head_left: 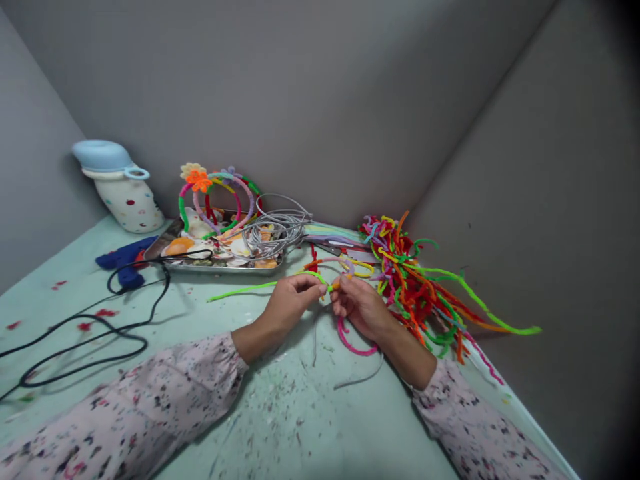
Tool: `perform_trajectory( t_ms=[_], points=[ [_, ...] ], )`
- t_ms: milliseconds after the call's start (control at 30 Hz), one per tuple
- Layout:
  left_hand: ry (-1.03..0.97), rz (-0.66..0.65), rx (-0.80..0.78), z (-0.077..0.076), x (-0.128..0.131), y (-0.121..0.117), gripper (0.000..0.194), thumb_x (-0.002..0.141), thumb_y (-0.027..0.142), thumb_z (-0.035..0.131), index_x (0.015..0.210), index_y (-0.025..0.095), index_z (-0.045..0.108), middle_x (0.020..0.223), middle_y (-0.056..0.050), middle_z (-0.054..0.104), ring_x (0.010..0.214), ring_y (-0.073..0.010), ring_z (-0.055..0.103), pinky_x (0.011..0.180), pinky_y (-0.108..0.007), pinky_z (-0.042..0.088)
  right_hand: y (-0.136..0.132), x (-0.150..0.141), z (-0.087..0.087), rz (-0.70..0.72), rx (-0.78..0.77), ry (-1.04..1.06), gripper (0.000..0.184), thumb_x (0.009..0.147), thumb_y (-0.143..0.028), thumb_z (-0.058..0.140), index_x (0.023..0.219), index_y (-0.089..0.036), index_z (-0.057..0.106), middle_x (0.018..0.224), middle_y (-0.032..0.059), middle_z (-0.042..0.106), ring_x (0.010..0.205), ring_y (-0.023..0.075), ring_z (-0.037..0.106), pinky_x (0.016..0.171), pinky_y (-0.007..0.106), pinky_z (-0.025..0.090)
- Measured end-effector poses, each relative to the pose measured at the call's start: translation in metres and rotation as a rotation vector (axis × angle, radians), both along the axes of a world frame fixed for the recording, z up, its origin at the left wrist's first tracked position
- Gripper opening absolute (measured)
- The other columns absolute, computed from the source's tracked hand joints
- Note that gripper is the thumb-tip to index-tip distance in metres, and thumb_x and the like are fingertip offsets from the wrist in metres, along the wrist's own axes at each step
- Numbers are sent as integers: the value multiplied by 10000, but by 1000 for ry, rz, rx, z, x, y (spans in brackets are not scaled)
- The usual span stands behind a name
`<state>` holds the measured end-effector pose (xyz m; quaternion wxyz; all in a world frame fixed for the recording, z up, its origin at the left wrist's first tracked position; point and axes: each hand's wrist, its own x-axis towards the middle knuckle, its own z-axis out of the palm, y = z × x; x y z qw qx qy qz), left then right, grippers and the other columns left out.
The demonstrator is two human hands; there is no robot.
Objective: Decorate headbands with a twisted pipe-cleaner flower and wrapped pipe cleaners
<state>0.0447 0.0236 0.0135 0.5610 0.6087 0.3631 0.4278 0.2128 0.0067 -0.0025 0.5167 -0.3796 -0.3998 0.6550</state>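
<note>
My left hand (287, 303) is closed in a pinch on a lime-green pipe cleaner (243, 291), whose loose end trails to the left over the table. Close beside it, my right hand (365, 310) pinches a ring of coloured pipe cleaner at an orange part (337, 285). The green strand meets the ring between my fingertips. A pink part of the ring (354, 347) curves below my right hand, and a lilac part shows above it. Thin grey wire (357, 383) sticks out beneath. My fingers hide part of the joint.
A metal tray (225, 270) holds shells, grey wire coils (275, 230) and several finished-looking hoops (217, 200). Left of it lie a blue glue gun (125, 260) with a black cord (85, 330) and a bottle (125, 197). A tangled pipe-cleaner pile (415, 287) sits right, against grey walls.
</note>
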Motion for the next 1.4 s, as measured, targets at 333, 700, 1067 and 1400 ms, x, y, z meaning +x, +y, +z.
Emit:
perform_trajectory(
  t_ms=[333,700,1067,1400],
  points=[
    [113,68,161,-6,1,-1,162,779,285,586,705,149,634,683,-12,610,646,-129,529,627,-232,400,0,-1,1,4,9,-94,259,731,-372,707,704,-142,593,622,-12,621,437,62,551,388,156,390],
    [276,133,454,-1,0,-5,99,802,193,583,731,170,648,750,-17,657,742,-145,575,727,-262,414,0,-3,1,-49,21,-120,302,732,-416,705,688,-144,581,593,-22,606,422,55,544,379,149,387],
    [381,203,590,-1,-2,-10,106,788,132,571,757,164,666,766,-27,659,764,-149,573,726,-273,426,-1,-3,0,-42,40,-132,297,742,-406,699,684,-144,571,571,-30,597,408,54,544,367,143,374],
    [444,246,720,-2,-3,-13,115,777,150,590,784,183,700,756,-23,682,715,-138,588,679,-257,424,-3,-3,3,-25,46,-83,295,739,-399,706,695,-147,558,585,-28,597,423,62,557,371,146,373]
  ],
)
